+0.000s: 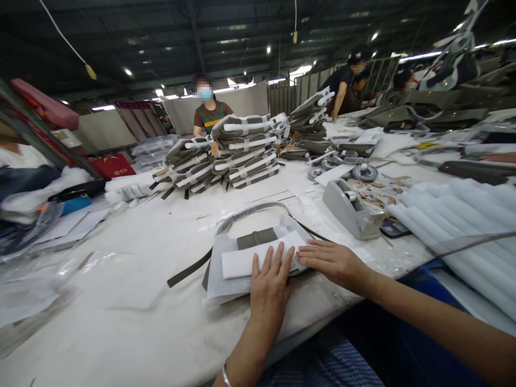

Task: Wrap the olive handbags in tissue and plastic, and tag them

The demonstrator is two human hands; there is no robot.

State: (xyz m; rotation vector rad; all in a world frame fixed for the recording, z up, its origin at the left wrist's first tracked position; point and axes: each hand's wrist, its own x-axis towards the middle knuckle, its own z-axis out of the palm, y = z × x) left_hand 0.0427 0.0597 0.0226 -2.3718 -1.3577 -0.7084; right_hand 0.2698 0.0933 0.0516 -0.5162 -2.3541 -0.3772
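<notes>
Flat on the white table lies an olive-grey bag (pixel 258 237), partly covered by thin white wrapping paper (pixel 215 288). A strip of white foam (pixel 237 263) rests across it. My left hand (pixel 271 279) presses on the foam strip with fingers stretched out. Beside it, my right hand (pixel 336 263) lies flat, its fingertips touching the strip's right end. A strap wrapped in clear plastic (pixel 245 213) arches behind the bag, and a dark strap end (pixel 189 270) sticks out to the left. The bag's lower right part is hidden under my hands.
A grey tape dispenser (pixel 346 209) stands right of the bag, with a phone (pixel 395 228) near it. White foam rolls (pixel 463 215) are heaped at the right edge. Stacked wrapped bags (pixel 245 150) fill the table's far side. A masked person (pixel 209 113) is behind them.
</notes>
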